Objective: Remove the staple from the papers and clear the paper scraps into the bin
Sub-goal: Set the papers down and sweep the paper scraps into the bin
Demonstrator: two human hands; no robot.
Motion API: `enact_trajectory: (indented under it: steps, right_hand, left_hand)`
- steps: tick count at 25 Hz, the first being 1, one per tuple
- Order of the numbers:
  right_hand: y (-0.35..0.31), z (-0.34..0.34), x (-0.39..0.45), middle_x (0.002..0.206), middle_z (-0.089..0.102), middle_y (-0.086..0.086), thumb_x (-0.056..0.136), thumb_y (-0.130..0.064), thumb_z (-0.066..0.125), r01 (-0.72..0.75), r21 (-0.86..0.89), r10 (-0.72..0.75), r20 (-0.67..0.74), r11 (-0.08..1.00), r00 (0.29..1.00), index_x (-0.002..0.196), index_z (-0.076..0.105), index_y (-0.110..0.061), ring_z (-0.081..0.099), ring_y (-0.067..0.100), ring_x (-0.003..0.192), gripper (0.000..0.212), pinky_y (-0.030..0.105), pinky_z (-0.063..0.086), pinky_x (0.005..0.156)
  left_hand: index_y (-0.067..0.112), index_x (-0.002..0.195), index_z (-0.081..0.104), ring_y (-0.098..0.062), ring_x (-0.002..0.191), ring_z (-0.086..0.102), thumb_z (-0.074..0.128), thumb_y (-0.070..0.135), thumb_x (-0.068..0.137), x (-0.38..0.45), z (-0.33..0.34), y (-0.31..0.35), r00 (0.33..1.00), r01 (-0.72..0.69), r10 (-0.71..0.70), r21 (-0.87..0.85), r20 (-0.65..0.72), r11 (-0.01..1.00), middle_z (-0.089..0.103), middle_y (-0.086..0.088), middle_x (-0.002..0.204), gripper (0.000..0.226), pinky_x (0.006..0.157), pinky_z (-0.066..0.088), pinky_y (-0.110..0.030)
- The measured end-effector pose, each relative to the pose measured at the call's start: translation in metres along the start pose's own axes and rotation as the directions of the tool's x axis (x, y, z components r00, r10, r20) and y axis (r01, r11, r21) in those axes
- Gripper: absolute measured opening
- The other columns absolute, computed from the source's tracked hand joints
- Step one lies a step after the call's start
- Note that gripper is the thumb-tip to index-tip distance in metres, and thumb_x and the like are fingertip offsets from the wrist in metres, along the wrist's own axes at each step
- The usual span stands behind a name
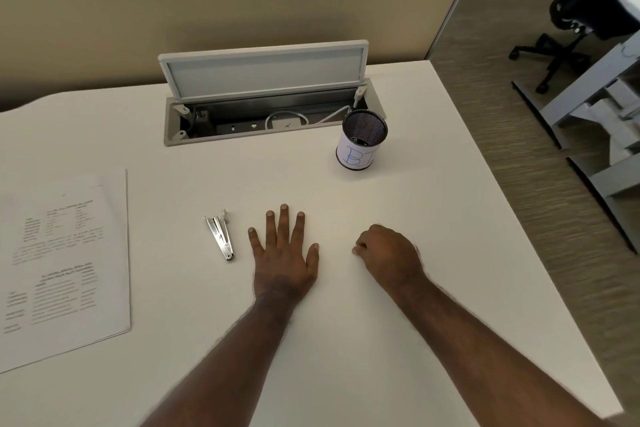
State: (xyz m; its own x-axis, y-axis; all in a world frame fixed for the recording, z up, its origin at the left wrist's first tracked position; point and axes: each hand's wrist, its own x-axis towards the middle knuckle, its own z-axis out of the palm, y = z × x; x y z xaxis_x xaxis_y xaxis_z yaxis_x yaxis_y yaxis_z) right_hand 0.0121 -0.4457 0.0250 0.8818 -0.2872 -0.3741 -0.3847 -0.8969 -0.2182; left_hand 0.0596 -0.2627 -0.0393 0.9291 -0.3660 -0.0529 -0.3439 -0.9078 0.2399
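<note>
While your left hand (282, 258) lies flat on the counter (433, 253) with its fingers spread and straight, holding nothing, your right hand (388, 255) rests just to the right of it with the fingers curled under, and whether it pinches a scrap or nothing at all cannot be told from here. Take the left hand as your landmark: the metal staple remover (220, 236) lies just to its left, not touching it, and the papers (65, 267) lie well beyond that, at the counter's left edge. The bin (362, 140), a mesh cup with a paper label, stands up and to the right of the left hand, close to the open cable tray (270, 114). No staple and no loose scraps can be made out. The risks are these: sweeping scraps toward the bin could tip so light a cup, or send bits into the open tray behind it; a careless reach leftward could knock the remover; and prying carelessly at the staple could tear the sheets.
</note>
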Motion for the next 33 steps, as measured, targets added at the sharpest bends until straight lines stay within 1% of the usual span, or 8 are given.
enact_trajectory:
  steps: [6, 10, 13, 17, 20, 23, 27, 33]
  right_hand:
    - [-0.018, 0.002, 0.004, 0.096, 0.060, 0.001, 0.090, -0.014, 0.051, -0.018, -0.202, 0.008, -0.052, 0.979, 0.999, 0.091, 0.063, -0.014, 0.065, 0.026, 0.090, 0.012, 0.028, 0.040, 0.063]
    - [-0.033, -0.003, 0.010, 0.106, 0.064, 0.006, 0.085, -0.002, 0.050, -0.044, -0.200, 0.040, -0.026, 0.979, 0.999, 0.095, 0.065, -0.011, 0.065, 0.028, 0.097, 0.020, 0.029, 0.047, 0.072]
    - [-0.026, -0.011, 0.022, 0.109, 0.067, 0.006, 0.084, -0.008, 0.049, -0.107, -0.079, 0.107, -0.010, 0.991, 0.994, 0.097, 0.066, -0.015, 0.064, 0.029, 0.102, 0.023, 0.031, 0.048, 0.075]
    - [0.004, -0.010, 0.024, 0.103, 0.069, -0.007, 0.080, -0.020, 0.056, -0.139, 0.192, 0.134, 0.039, 0.971, 0.990, 0.077, 0.063, -0.033, 0.064, 0.020, 0.100, 0.014, 0.034, 0.053, 0.082]
    - [0.004, -0.006, 0.015, 0.107, 0.066, -0.008, 0.080, -0.026, 0.064, -0.107, 0.210, 0.096, 0.060, 0.972, 0.994, 0.093, 0.070, -0.030, 0.061, 0.017, 0.103, 0.015, 0.035, 0.050, 0.087]
    - [-0.006, -0.003, 0.017, 0.110, 0.063, -0.005, 0.083, -0.033, 0.064, -0.020, 0.147, 0.012, 0.055, 0.989, 0.998, 0.104, 0.069, -0.028, 0.059, 0.018, 0.104, 0.021, 0.032, 0.045, 0.084]
    - [-0.017, 0.002, 0.018, 0.104, 0.063, 0.001, 0.091, -0.028, 0.056, 0.110, -0.051, -0.110, 0.018, 0.993, 0.994, 0.097, 0.069, -0.021, 0.062, 0.025, 0.097, 0.016, 0.032, 0.044, 0.076]
    - [-0.034, 0.003, 0.014, 0.104, 0.061, 0.007, 0.087, -0.005, 0.053, 0.126, -0.321, -0.120, 0.040, 0.939, 0.992, 0.095, 0.065, -0.011, 0.065, 0.028, 0.093, 0.016, 0.031, 0.044, 0.067]
  left_hand:
    - [0.023, 0.153, 0.023, -0.032, 0.150, 0.013, 0.029, 0.051, 0.093, -0.001, 0.000, 0.000, 1.000, 0.005, -0.005, -0.007, -0.001, 1.000, 0.016, -0.007, 0.164, 0.066, 0.116, 0.011, -0.063]
    - [0.023, 0.153, 0.025, -0.032, 0.150, 0.015, 0.031, 0.051, 0.093, 0.001, 0.000, 0.000, 1.000, 0.003, -0.003, -0.004, -0.006, 1.000, 0.018, -0.007, 0.163, 0.067, 0.116, 0.011, -0.063]
    - [0.023, 0.153, 0.025, -0.032, 0.150, 0.014, 0.031, 0.051, 0.093, 0.000, 0.000, 0.000, 1.000, 0.004, -0.004, 0.007, -0.008, 1.000, 0.018, -0.007, 0.163, 0.066, 0.116, 0.010, -0.062]
    - [0.023, 0.154, 0.021, -0.032, 0.151, 0.009, 0.029, 0.051, 0.093, 0.001, 0.001, 0.000, 1.000, 0.011, -0.011, 0.000, 0.002, 1.000, 0.013, -0.007, 0.164, 0.067, 0.117, 0.007, -0.062]
    - [0.024, 0.154, 0.019, -0.031, 0.151, 0.008, 0.027, 0.052, 0.093, 0.001, 0.001, 0.000, 1.000, 0.009, -0.009, -0.004, 0.006, 1.000, 0.011, -0.006, 0.165, 0.067, 0.117, 0.006, -0.062]
    - [0.024, 0.154, 0.018, -0.031, 0.151, 0.007, 0.027, 0.052, 0.094, 0.001, 0.000, 0.000, 1.000, 0.012, -0.012, -0.015, 0.008, 1.000, 0.010, -0.006, 0.165, 0.067, 0.118, 0.005, -0.062]
    - [0.025, 0.155, 0.016, -0.030, 0.151, 0.005, 0.024, 0.052, 0.093, 0.001, -0.001, 0.000, 1.000, 0.010, -0.009, -0.021, 0.019, 1.000, 0.008, -0.005, 0.165, 0.068, 0.118, 0.003, -0.061]
    - [0.023, 0.153, 0.023, -0.032, 0.150, 0.013, 0.029, 0.051, 0.093, 0.000, 0.000, -0.001, 1.000, -0.001, 0.001, -0.007, -0.002, 1.000, 0.016, -0.007, 0.164, 0.067, 0.117, 0.009, -0.062]
